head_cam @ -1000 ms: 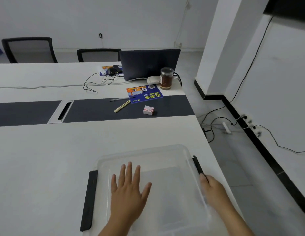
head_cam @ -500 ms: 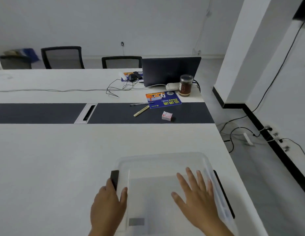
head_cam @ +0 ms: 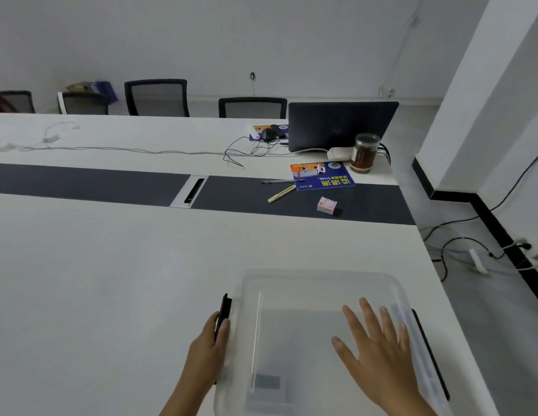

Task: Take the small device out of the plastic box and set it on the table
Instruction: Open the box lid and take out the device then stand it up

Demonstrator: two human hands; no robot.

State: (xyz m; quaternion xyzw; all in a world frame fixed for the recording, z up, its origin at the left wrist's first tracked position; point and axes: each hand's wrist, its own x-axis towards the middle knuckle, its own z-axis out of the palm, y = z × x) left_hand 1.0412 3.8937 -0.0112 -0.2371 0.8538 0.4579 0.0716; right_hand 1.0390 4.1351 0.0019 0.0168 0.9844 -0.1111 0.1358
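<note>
Translucent plastic box sits lidded at near right of the white table. Left hand grips the black side latch, fingers curled around it. Right hand lies flat on the lid, fingers spread wide. Small device not discernible; only a grey patch shows through the lid. Far right: laptop, jar, blue booklet with Chinese print, unreadable, two pens, small red-white carton.

The plastic box hides its contents behind a cloudy lid; the frame's edge crops it.
</note>
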